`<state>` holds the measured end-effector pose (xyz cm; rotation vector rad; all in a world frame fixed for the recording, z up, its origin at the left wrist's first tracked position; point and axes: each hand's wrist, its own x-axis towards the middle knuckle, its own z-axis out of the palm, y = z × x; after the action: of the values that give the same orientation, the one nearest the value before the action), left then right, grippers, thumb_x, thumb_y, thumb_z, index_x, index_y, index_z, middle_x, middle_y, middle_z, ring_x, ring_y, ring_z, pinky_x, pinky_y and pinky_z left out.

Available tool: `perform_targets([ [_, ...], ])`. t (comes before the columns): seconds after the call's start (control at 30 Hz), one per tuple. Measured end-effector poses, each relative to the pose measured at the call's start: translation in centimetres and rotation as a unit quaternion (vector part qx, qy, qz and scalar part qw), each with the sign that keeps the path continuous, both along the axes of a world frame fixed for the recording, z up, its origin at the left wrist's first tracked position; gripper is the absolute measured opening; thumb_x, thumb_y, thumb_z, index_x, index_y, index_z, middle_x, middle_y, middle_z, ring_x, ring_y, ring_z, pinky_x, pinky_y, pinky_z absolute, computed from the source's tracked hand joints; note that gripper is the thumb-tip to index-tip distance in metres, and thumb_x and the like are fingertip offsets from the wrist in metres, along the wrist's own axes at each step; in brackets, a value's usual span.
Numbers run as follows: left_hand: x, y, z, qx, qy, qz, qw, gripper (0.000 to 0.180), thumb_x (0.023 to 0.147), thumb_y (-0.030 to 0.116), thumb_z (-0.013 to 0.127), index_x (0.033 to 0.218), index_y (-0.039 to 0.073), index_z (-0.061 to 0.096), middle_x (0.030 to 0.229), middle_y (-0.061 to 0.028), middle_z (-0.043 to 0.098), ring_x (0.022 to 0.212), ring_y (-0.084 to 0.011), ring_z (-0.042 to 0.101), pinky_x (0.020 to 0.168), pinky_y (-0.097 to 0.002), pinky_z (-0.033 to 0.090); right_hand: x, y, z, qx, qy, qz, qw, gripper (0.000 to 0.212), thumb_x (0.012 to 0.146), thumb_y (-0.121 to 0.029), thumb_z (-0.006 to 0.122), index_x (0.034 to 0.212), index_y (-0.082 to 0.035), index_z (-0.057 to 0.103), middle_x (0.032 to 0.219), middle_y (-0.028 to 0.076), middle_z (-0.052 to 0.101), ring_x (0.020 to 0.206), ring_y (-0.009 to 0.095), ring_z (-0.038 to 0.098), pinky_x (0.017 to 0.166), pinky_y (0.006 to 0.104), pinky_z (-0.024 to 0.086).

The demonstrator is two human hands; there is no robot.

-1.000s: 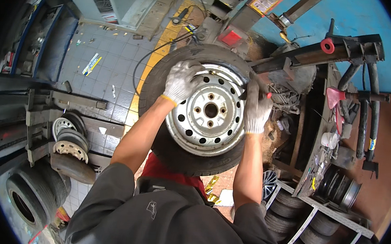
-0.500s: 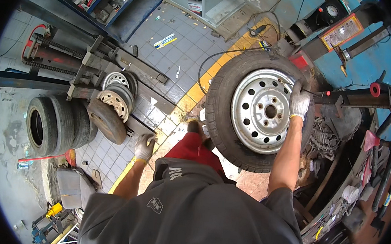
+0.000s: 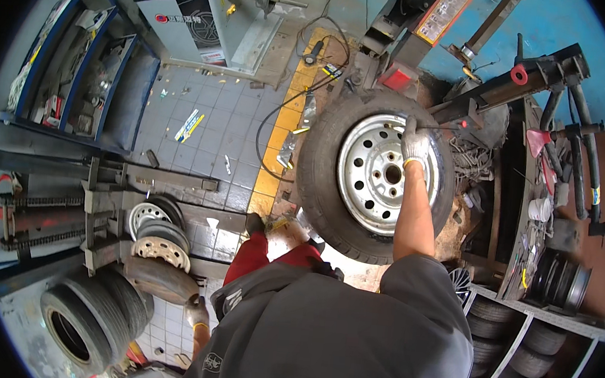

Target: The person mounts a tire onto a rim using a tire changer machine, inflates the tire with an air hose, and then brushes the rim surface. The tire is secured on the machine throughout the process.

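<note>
A large black tyre [image 3: 320, 190] on a silver steel rim [image 3: 356, 197] with round holes stands before me to the right, its face toward me. My right hand [image 3: 413, 145], in a white glove, is over the rim's upper right part. Its fingers seem closed round a thin dark rod [image 3: 443, 127] that runs right to a red tip; the grip is partly hidden. My left hand [image 3: 197, 311], also gloved, hangs low beside a brown dusty tyre [image 3: 161, 281], fingers loosely apart and nothing visible in them. Whether it touches that tyre I cannot tell.
Steel rims [image 3: 160, 248] and worn tyres [image 3: 79, 320] crowd the left by a metal lift frame [image 3: 93, 199]. A machine arm [image 3: 497, 98] juts in at the right. A black hose [image 3: 258, 142] loops over the floor. Stacked tyres [image 3: 521, 363] fill a rack at lower right.
The view has turned, so the large wheel sits further left and the rack at lower right has come in. My right hand stays on the wheel; my left is lower in the picture.
</note>
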<state>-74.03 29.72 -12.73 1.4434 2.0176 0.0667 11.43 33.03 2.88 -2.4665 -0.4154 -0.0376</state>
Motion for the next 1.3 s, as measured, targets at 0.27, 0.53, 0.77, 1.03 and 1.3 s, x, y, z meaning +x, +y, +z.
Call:
perform_targets([
  [0.27, 3.2, 29.4, 3.0, 0.15, -0.003, -0.154, 0.976, 0.042, 0.1, 0.032, 0.07, 0.129, 0.002, 0.073, 0.119, -0.0244, 0.074, 0.107, -0.0421, 0.071, 0.099, -0.0488, 0.054, 0.5, 1.2, -3.4, 0.089, -0.042, -0.001, 0.995, 0.041, 0.105, -0.04, 0.065, 0.116, -0.002, 0.074, 0.096, 0.021, 0.076, 0.089, 0.031, 0.074, 0.082, 0.0439, 0.056],
  [0.53, 27.1, 43.6, 8.8, 0.187, -0.184, -0.334, 0.905, 0.029, 0.1, 0.022, 0.073, 0.125, 0.007, 0.075, 0.125, -0.0162, 0.074, 0.118, -0.0357, 0.069, 0.104, -0.043, 0.053, 0.9, -1.6, -5.5, 0.171, 0.04, -0.064, 0.982, 0.041, 0.105, -0.032, 0.066, 0.13, -0.001, 0.07, 0.102, 0.012, 0.077, 0.087, 0.02, 0.068, 0.083, 0.0366, 0.055],
  [0.77, 44.5, 43.2, 13.6, 0.087, -0.164, -0.543, 0.819, 0.033, 0.1, 0.032, 0.073, 0.126, 0.012, 0.075, 0.136, -0.0106, 0.072, 0.13, -0.0335, 0.065, 0.115, -0.0458, 0.048, -4.4, 2.3, 0.9, 0.123, 0.157, -0.161, 0.967, 0.047, 0.107, -0.044, 0.06, 0.122, -0.003, 0.076, 0.112, 0.025, 0.078, 0.109, 0.042, 0.073, 0.098, 0.0459, 0.053],
  [1.03, 64.2, 41.0, 18.4, 0.108, -0.22, -0.722, 0.647, 0.037, 0.098, 0.033, 0.072, 0.129, 0.012, 0.073, 0.139, -0.008, 0.069, 0.131, -0.0338, 0.064, 0.112, -0.0455, 0.049, -4.3, 3.2, -1.7, 0.196, 0.094, -0.197, 0.956, 0.034, 0.102, -0.032, 0.064, 0.117, -0.004, 0.072, 0.102, 0.022, 0.078, 0.095, 0.039, 0.075, 0.087, 0.0458, 0.057],
  [1.3, 77.8, 35.2, 19.0, 0.133, -0.282, -0.84, 0.445, 0.04, 0.096, 0.035, 0.076, 0.131, 0.016, 0.072, 0.136, -0.0098, 0.07, 0.129, -0.0339, 0.064, 0.111, -0.0477, 0.05, -4.9, 4.9, -0.5, 0.181, 0.118, -0.28, 0.935, 0.043, 0.108, -0.043, 0.052, 0.128, -0.009, 0.07, 0.104, 0.028, 0.077, 0.102, 0.046, 0.074, 0.09, 0.05, 0.056],
])
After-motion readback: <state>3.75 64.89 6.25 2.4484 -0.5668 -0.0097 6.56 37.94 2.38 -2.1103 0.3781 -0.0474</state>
